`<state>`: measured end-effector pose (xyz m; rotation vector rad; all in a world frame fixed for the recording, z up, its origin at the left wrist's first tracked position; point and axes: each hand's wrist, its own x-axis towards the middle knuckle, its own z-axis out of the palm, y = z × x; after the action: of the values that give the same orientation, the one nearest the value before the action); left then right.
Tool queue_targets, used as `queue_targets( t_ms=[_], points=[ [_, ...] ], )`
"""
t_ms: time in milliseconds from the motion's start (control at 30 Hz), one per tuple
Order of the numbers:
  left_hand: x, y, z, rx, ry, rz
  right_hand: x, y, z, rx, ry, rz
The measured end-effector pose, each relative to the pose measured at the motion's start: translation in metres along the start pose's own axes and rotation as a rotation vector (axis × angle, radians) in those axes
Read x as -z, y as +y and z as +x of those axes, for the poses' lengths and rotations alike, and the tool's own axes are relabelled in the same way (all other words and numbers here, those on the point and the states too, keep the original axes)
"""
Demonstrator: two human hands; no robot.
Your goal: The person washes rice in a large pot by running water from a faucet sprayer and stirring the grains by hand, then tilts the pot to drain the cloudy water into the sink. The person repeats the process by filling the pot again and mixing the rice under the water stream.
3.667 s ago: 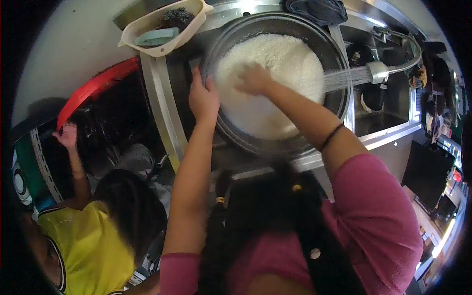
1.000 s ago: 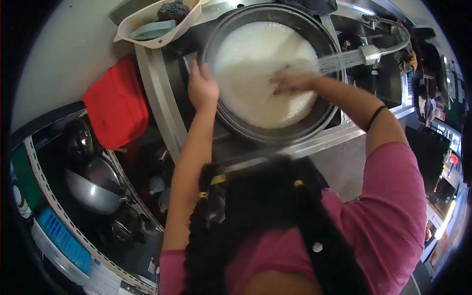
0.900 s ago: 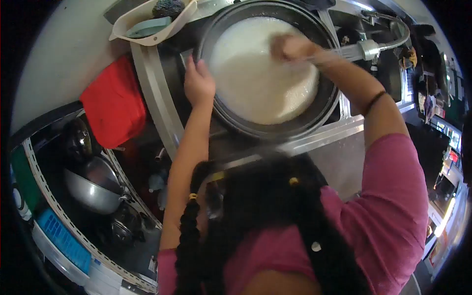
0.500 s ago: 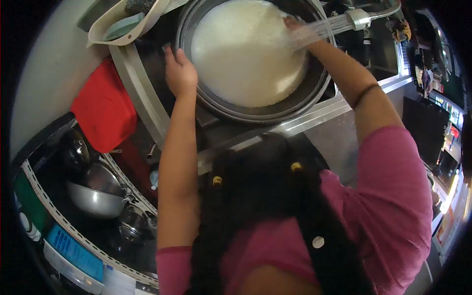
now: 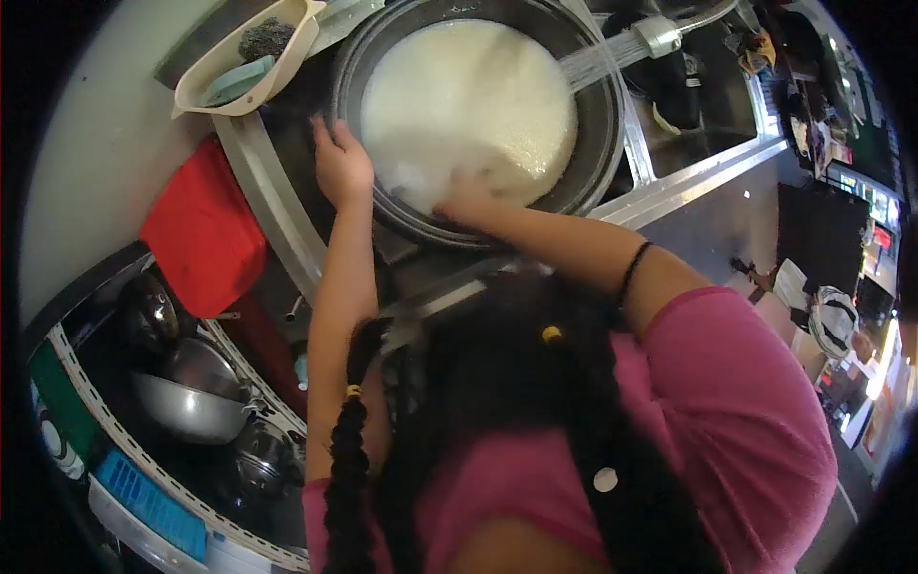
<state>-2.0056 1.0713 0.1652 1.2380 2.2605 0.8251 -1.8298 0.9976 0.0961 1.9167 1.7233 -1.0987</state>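
A large dark pot [image 5: 602,143] stands in the metal sink, holding cloudy white liquid [image 5: 459,86] with pale grains showing at its right side. Water runs into it from a spray faucet head [image 5: 658,36] at the upper right. My left hand [image 5: 343,165] rests against the pot's left rim, its thumb and fingers apart. Near the front edge of the pot, my right hand [image 5: 470,196] is partly in the liquid; motion blurs its fingers, and what they hold, if anything, is hidden.
A beige basket [image 5: 296,59] with a dark scrubber and a green sponge sits at the upper left. Below it hangs a red plastic piece [image 5: 206,230]. Metal bowls [image 5: 196,407] and a blue rack [image 5: 153,502] are at the lower left. A second basin [image 5: 703,143] lies right of the pot.
My right hand has swept from the pot's upper right side to its front edge. The left hand stays at the left rim. The other person seen earlier at the left is out of view.
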Motion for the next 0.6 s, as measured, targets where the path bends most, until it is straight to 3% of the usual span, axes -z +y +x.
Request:
queue_targets(
  t_ms=[100,167,300,367,467,533,600],
  points=[
    [-0.002,0.001,0.000,-0.012,0.014,0.041,0.012,-0.018,0.037,0.086,0.091,0.122],
    [-0.001,-0.003,-0.002,-0.006,-0.002,0.073,0.047,-0.029,0.048,0.220,-0.004,-0.158],
    [-0.005,-0.002,-0.002,-0.020,0.000,-0.006,0.067,0.003,0.115,0.435,0.138,-0.333],
    [-0.006,-0.005,0.000,-0.020,0.020,0.028,0.093,0.015,0.121,0.372,0.236,-0.329],
    [-0.005,-0.004,-0.003,-0.083,0.024,-0.001,0.119,0.047,0.137,0.307,0.184,-0.338],
    [-0.001,0.001,-0.004,0.006,-0.029,-0.046,0.132,0.073,0.141,0.414,0.306,-0.551],
    [-0.001,0.000,-0.004,0.009,-0.024,-0.050,0.138,0.094,0.134,0.417,0.282,-0.609]
  ],
)
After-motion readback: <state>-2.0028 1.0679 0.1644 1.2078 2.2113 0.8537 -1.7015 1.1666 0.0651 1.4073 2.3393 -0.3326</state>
